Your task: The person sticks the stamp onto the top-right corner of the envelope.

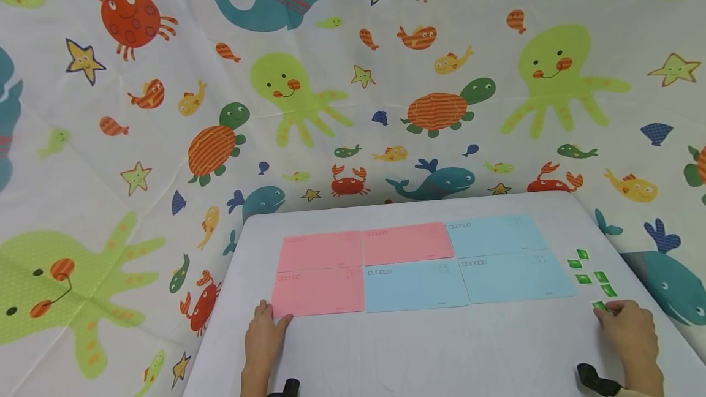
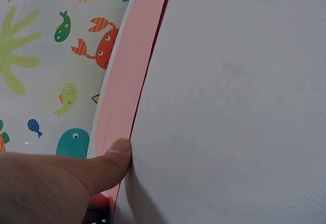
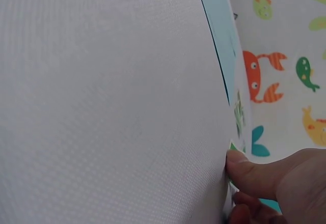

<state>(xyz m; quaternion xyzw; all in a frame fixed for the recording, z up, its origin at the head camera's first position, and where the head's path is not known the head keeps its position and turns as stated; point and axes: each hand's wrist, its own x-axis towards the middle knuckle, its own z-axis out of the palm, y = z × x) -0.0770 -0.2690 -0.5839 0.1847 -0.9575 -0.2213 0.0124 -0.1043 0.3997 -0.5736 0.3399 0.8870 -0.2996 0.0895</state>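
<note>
My left hand [image 1: 265, 336] rests at the near left corner of the front pink envelope [image 1: 320, 293]. Its thumb [image 2: 118, 155] lies on the envelope's near edge, with the other fingers along the left side. At the table's right, my right hand [image 1: 630, 331] pinches a small green stamp [image 1: 599, 306] between thumb and fingers, partly hidden under them. Several more green stamps [image 1: 601, 277] lie just beyond that hand. Two more pink envelopes [image 1: 408, 244] and three blue envelopes [image 1: 416, 287] lie flat with them in two rows, edges close together.
The white table [image 1: 430, 354] holds everything. Behind and beside it hangs a cloth [image 1: 309, 195] printed with sea animals. Black wrist-worn devices [image 1: 598, 378] show near both wrists at the bottom of the head view.
</note>
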